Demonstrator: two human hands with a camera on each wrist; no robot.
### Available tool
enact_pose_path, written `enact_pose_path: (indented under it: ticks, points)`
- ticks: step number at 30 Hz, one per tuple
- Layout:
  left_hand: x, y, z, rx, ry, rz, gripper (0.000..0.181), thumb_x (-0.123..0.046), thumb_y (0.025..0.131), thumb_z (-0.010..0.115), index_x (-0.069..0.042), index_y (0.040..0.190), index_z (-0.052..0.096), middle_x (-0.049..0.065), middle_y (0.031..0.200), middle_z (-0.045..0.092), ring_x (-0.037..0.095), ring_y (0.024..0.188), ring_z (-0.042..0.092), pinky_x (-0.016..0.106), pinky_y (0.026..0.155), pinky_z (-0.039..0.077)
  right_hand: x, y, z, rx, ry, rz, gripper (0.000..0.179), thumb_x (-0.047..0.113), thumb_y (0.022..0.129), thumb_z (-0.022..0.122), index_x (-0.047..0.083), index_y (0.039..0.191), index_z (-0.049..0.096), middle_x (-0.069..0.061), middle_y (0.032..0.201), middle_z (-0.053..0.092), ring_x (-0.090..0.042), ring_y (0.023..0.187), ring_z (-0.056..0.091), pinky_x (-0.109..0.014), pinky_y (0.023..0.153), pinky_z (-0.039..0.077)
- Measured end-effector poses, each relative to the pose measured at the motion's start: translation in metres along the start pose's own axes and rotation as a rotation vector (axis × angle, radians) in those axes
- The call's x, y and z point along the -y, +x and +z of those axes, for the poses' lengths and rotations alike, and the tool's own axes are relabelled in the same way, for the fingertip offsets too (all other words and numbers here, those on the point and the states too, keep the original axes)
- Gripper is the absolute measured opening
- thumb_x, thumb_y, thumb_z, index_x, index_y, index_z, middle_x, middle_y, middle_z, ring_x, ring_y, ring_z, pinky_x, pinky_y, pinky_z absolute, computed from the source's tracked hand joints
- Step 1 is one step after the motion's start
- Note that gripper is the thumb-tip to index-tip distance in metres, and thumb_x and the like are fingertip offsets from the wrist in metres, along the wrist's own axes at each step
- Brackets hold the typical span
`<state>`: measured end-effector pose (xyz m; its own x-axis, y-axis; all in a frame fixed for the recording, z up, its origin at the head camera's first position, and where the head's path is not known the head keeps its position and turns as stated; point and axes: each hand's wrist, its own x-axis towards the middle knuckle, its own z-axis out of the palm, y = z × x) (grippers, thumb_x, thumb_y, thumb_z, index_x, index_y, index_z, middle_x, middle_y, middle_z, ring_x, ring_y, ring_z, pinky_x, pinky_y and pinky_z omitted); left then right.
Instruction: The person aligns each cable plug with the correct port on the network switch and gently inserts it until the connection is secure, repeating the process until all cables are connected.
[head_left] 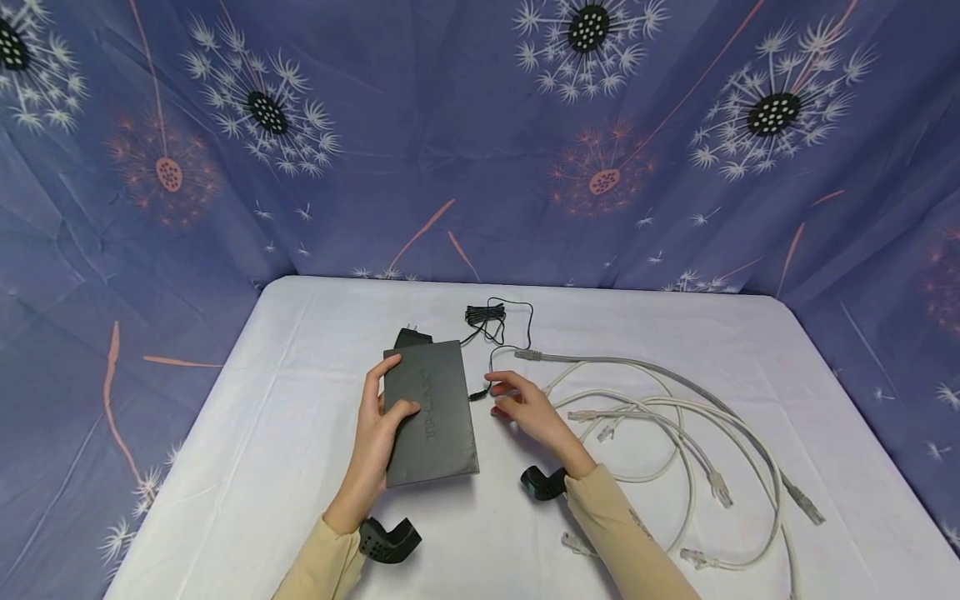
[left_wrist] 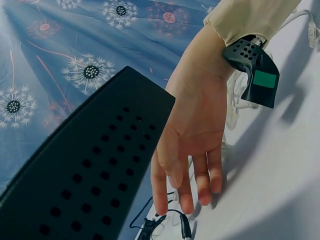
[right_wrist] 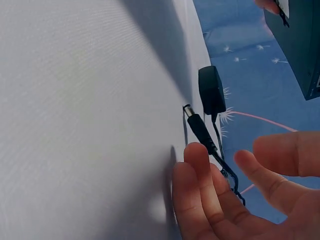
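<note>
My left hand (head_left: 372, 434) holds a flat dark grey network switch (head_left: 435, 417) above the table, thumb across its top and fingers at its left edge. Raised lettering shows on that top. Rows of vent holes mark the switch's side (left_wrist: 100, 175) in the left wrist view. To the right of it, my right hand (head_left: 531, 414) hovers with fingers loosely bent, holding nothing. Just past its fingertips lies the barrel plug (right_wrist: 200, 131) of a thin black power cord. The black power adapter (head_left: 412, 337) lies behind the switch, partly hidden by it.
A bundled black cord (head_left: 485, 315) lies toward the back of the white table (head_left: 300, 400). Several grey and white network cables (head_left: 690, 400) loop over the right side, partly under my right arm. Behind the table hangs a blue flowered cloth (head_left: 450, 150).
</note>
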<state>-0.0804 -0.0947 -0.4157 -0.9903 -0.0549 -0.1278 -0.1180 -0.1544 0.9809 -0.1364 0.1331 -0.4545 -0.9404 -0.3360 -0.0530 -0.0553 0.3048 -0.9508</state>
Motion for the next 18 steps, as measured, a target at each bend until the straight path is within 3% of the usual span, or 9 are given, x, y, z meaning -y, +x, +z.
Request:
enact_pose_path:
  ticks: [11,18]
  points:
    - [0.0042,-0.0001,-0.0018,0.004,0.021,0.01,0.068,0.002,0.085,0.049,-0.026,0.145,0.034,0.015,0.134,0.044,0.028,0.108,0.049,0.04,0.076,0.042,-0.0008,0.0071,0.0028,0.028,-0.054,0.024,0.035,-0.009,0.092,0.043,-0.016,0.125,0.051,-0.034,0.114,0.056,-0.044,0.086,0.062,-0.05,0.074,0.05]
    - [0.0051,-0.001,0.0,0.014,0.002,-0.01,0.067,0.001,0.085,0.049,-0.028,0.143,0.034,0.013,0.132,0.045,0.028,0.102,0.051,0.038,0.072,0.044,0.0027,0.0045,0.0018,-0.029,-0.02,0.018,0.034,-0.009,0.09,0.046,-0.013,0.122,0.056,-0.028,0.105,0.063,-0.037,0.081,0.065,-0.04,0.072,0.053]
